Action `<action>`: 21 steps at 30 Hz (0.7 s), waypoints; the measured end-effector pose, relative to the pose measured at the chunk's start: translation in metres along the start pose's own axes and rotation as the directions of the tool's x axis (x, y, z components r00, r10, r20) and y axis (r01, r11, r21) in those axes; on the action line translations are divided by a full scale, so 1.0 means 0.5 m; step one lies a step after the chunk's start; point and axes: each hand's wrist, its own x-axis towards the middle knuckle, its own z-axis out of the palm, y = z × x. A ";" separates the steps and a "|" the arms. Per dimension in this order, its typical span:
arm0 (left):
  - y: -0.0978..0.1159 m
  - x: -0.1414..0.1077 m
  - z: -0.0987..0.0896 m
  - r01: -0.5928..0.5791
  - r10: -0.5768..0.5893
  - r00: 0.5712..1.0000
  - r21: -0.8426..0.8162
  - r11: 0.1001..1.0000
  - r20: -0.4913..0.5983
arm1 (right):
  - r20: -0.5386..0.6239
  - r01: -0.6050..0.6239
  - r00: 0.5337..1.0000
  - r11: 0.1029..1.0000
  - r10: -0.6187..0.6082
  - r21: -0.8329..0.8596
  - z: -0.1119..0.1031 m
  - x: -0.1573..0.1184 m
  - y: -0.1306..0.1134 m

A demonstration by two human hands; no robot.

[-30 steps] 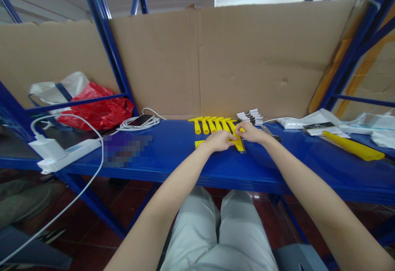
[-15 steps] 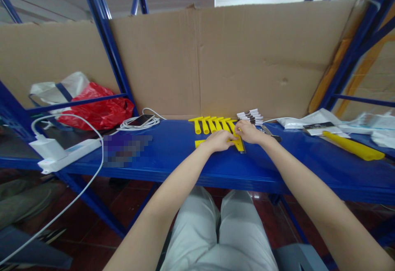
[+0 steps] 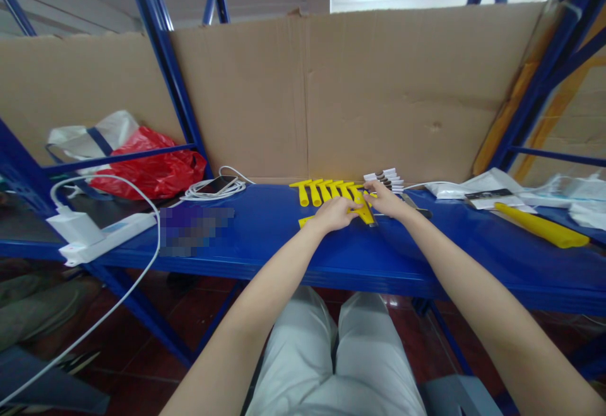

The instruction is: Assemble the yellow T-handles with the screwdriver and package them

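On the blue table (image 3: 265, 239) my left hand (image 3: 335, 214) is closed on a yellow T-shaped tool (image 3: 365, 214), whose near end has a thin metallic edge. My right hand (image 3: 382, 200) is at the far side of the same tool, its fingers apart and partly over it. Behind my hands, several yellow T-shaped tools (image 3: 303, 194) lie side by side. Another yellow piece (image 3: 304, 221) shows from under my left wrist. A stack of white and dark packets (image 3: 391, 178) lies just beyond my right hand.
A dark flat tool (image 3: 419, 208) lies right of my right hand. Farther right are a yellow-handled object (image 3: 544, 225) and white bags (image 3: 454, 187). At left are a phone (image 3: 219, 184), coiled cable, power strip (image 3: 113, 236) and red bag (image 3: 156, 160). Cardboard (image 3: 379, 88) stands behind.
My right hand has opened its fingers and moved slightly up and away from the tool's near end. The tool's near end has shifted slightly away from me. My left hand has barely moved.
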 end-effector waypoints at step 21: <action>-0.015 0.008 0.007 0.067 -0.066 0.996 0.014 0.998 -0.053 | 0.396 -0.512 0.856 0.656 0.333 0.554 -0.012 -0.032 -0.070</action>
